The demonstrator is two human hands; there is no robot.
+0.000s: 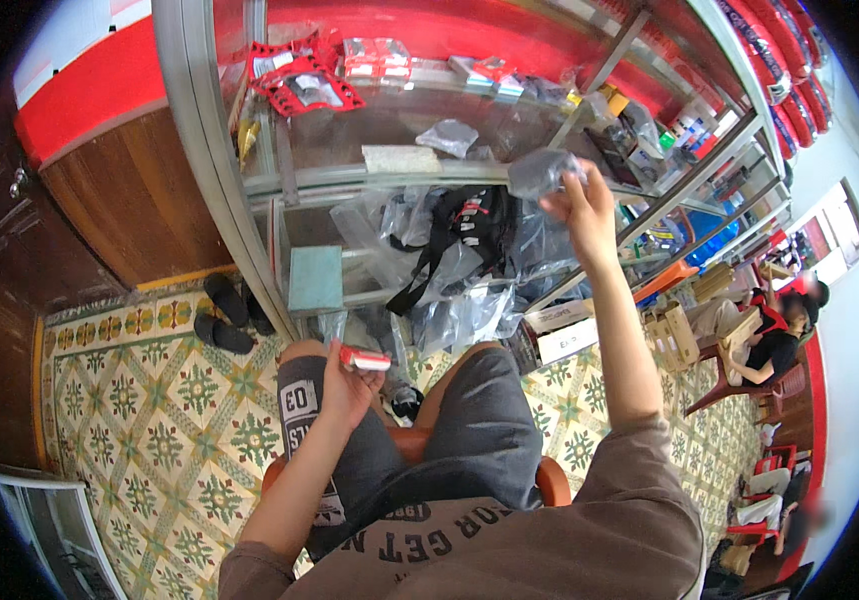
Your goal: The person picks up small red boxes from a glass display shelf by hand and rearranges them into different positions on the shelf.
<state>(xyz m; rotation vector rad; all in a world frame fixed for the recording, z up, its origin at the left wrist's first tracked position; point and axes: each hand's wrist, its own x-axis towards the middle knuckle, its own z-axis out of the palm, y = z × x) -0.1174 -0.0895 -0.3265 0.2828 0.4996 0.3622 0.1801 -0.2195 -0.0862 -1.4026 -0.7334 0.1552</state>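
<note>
My left hand (350,390) rests above my left thigh, its fingers around a small red-and-white box (365,360). Out to the right, my raised right hand (587,210) grips a clear plastic bag (542,172); its dark contents are blurred. That bag is in front of the glass-and-metal display cabinet (399,180). Another clear plastic packet (448,138) lies on the upper glass shelf, close to a pale paper strip (399,159). On the shelf below, a black bag with a strap (478,229) lies among crumpled plastic bags (467,311). A light-blue box (315,277) is at that shelf's left end.
Red packages (309,86) and red-and-white boxes (377,58) line the upper shelf. White cartons (568,341) stand on the tiled floor (196,450) by my right knee. Black slippers (225,319) lie left of the cabinet. Several people (767,345) sit at the far right.
</note>
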